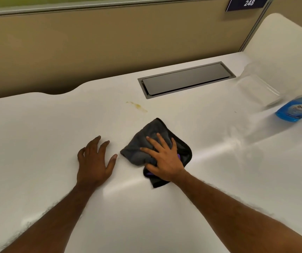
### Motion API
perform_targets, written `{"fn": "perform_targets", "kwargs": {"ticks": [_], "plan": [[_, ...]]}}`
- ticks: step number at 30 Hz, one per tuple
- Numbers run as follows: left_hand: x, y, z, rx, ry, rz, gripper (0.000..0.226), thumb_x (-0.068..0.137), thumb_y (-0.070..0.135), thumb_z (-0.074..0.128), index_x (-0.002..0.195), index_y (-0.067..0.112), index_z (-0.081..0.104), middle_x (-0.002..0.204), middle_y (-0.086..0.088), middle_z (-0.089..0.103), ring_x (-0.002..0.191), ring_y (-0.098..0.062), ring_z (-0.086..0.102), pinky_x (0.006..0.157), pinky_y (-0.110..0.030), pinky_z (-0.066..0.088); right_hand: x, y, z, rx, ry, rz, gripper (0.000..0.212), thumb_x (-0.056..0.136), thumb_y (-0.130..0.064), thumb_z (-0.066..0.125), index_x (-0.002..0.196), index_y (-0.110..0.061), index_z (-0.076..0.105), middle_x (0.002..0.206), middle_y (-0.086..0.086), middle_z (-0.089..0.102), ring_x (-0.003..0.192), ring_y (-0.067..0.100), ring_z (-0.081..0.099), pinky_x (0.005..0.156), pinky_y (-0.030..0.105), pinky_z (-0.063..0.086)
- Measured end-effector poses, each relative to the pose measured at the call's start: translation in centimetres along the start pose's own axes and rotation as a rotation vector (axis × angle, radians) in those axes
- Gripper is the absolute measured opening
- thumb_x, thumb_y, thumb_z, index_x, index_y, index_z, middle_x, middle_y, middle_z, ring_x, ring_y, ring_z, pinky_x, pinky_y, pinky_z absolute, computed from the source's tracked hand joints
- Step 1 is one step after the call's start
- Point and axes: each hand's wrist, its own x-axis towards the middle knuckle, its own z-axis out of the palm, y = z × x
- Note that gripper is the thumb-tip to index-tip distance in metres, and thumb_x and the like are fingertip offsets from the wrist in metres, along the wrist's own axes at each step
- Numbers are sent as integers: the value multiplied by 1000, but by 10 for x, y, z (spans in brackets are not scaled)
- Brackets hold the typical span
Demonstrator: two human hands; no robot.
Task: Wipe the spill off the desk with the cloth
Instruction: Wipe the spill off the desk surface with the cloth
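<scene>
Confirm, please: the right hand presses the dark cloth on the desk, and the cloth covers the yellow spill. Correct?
Not quite. The right hand presses the dark cloth on the desk, but the head view shows the yellow spill uncovered, beyond the cloth.

A dark rectangular hatch (186, 79) lies shut towards the back, below a tan partition (91, 42). At top right a blue sign (248, 3) reads 248. At far right sits a blue bottle (297, 108), partly cut off, near a blurred clear container (257, 84).
</scene>
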Motion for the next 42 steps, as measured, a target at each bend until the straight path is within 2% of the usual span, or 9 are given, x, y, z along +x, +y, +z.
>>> {"fn": "perform_targets", "kwargs": {"ticks": [2,6,8,14,23,30,38,40,42], "plan": [[9,-4,1,16,-4,14,62,90,59,32,136,21,50,150,-8,39,138,-27,37,108,-49,29,9,6,0,16,36,63,56,85,-62,41,139,-48,39,161,-9,21,151,22,3,110,71,3],[23,-14,1,42,-19,36,63,90,58,32,137,20,48,153,-8,36,141,-27,34,110,-49,26,31,-4,-2,25,104,448,60,84,-63,35,141,-45,38,162,-4,18,151,26,0,109,72,-7],[30,-19,2,31,-22,24,64,90,59,30,138,21,47,154,-8,35,143,-27,32,112,-49,24,40,-12,-3,33,109,545,61,85,-63,35,142,-43,35,163,-1,15,150,29,-4,108,73,-7],[52,-31,7,26,-49,-38,70,88,64,26,142,24,43,158,-8,30,148,-28,22,114,-56,20,73,-11,-1,7,76,670,67,91,-63,33,151,-41,14,164,6,2,148,38,-11,103,79,-5],[96,-46,13,-4,-62,-38,75,84,65,23,147,27,35,161,-4,23,150,-23,14,117,-59,8,152,1,-5,47,74,822,66,91,-64,30,151,-40,17,163,13,-2,145,46,-14,99,81,-8],[102,-48,18,-16,2,-29,72,85,61,29,146,25,38,160,-5,26,149,-25,19,117,-61,6,210,-21,-2,49,46,716,67,90,-68,30,151,-43,15,163,16,-4,144,49,-16,98,82,-8],[106,-50,17,5,15,-39,68,86,60,29,143,25,41,157,-5,32,147,-24,25,117,-61,11,202,-25,3,-7,-39,149,60,90,-68,33,146,-49,24,164,5,3,149,36,-10,105,77,-3],[105,-51,17,10,17,-40,67,87,59,29,143,26,42,157,-4,33,147,-24,27,117,-60,13,189,-12,2,-10,-11,126,57,89,-67,34,144,-51,28,164,0,8,150,30,-5,105,77,-3],[102,-54,17,-2,35,-31,66,87,59,28,142,25,43,157,-3,34,147,-23,28,117,-58,13,178,2,0,-3,34,217,56,88,-67,33,142,-52,30,163,-3,11,151,26,-2,104,77,-7]]}}
